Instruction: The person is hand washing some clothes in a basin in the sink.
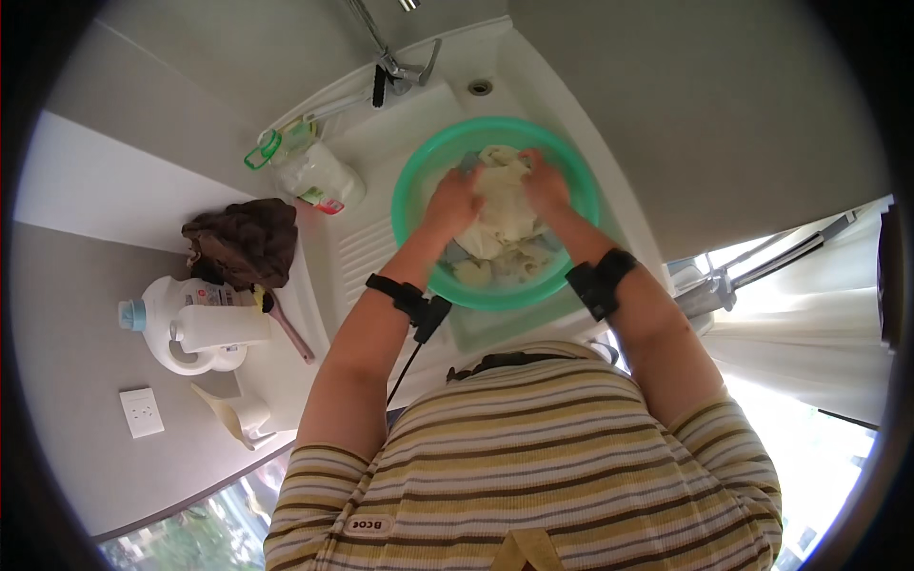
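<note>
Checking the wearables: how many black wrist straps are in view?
2. The left strap is around the left forearm; the right strap is around the right forearm. No others show.

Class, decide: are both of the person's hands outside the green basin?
No, the left hand and right hand both touch the pale cloth inside the green basin.

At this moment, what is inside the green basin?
Cream cloth, touched by left hand and right hand, plus greyish fabric. The green basin has its bottom covered and unseen.
</note>
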`<state>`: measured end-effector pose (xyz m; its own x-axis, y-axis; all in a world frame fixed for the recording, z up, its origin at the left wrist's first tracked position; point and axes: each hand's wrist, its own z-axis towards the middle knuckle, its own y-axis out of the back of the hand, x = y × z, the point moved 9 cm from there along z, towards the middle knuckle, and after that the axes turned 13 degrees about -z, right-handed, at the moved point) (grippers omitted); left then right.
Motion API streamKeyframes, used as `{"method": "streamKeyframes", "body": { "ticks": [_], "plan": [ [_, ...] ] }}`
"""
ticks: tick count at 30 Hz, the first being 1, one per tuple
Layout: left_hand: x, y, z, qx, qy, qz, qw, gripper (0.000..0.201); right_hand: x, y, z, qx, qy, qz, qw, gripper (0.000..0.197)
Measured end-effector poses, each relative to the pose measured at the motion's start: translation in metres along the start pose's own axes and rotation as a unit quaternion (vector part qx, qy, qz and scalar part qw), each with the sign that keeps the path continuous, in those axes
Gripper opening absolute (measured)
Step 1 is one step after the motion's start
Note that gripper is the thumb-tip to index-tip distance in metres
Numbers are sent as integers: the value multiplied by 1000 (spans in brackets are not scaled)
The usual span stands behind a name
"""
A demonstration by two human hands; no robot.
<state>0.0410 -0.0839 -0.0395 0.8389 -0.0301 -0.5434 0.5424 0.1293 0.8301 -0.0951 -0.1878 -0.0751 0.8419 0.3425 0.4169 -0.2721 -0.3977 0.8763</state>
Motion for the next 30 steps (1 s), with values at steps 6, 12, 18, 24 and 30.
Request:
{"method": "streamKeyframes", "body": {
  "ticks": [6,12,18,24,30],
  "plan": [
    [7,-47,-15,95,103,134,981,66,31,-33,-25,39,20,-249,968,49],
    [12,-66,-9,164,134,164,964,67,36,-49,-25,168,71,-338,924,43],
    [24,-83,-3,185,111,173,961,65,20,-79,-7,164,102,-387,902,47],
    [64,-91,1,103,148,55,982,60,16,-87,7,37,113,-361,925,61],
    [20,16,-4,-145,77,-177,970,43,1,-33,9,73,-4,-39,997,53]
  ]
}}
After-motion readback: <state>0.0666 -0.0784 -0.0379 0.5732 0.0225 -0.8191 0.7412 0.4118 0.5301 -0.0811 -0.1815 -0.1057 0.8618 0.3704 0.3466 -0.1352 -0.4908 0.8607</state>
